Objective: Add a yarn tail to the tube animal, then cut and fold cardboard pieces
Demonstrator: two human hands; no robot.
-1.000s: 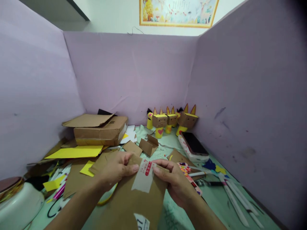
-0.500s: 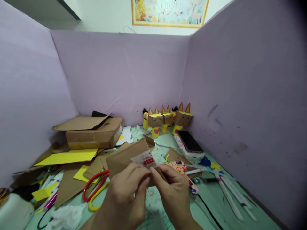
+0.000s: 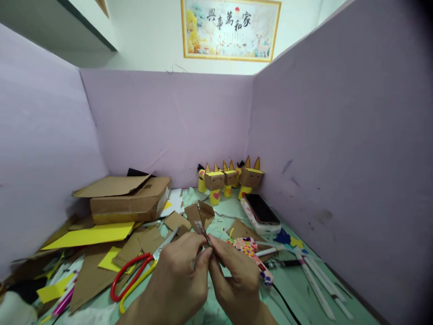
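Observation:
My left hand [image 3: 179, 268] and my right hand [image 3: 235, 273] meet at the centre of the head view, thumbs and fingertips pinched together. Between them they grip a piece of cardboard [image 3: 204, 231], seen almost edge-on and largely covered by the fingers. Scissors with one red and one yellow handle [image 3: 145, 256] lie just left of my left hand, blades pointing away. Beyond the fingertips sits a folded cardboard scrap [image 3: 206, 213]. A flower-patterned glue gun [image 3: 243, 245] with a black cord rests beside my right hand.
Cardboard-headed yellow figures [image 3: 214, 181] stand at the back. On the left are a cardboard box [image 3: 130, 205], yellow sheets [image 3: 91, 235] and cardboard scraps. A phone [image 3: 262, 208] lies on a white case at right, near several white pens [image 3: 318, 284]. Purple walls [image 3: 176, 126] enclose three sides.
The held cardboard has turned from showing its broad face with red-and-white tape to nearly edge-on, uncovering the scissor blades and scraps behind. The camera view has tilted upward.

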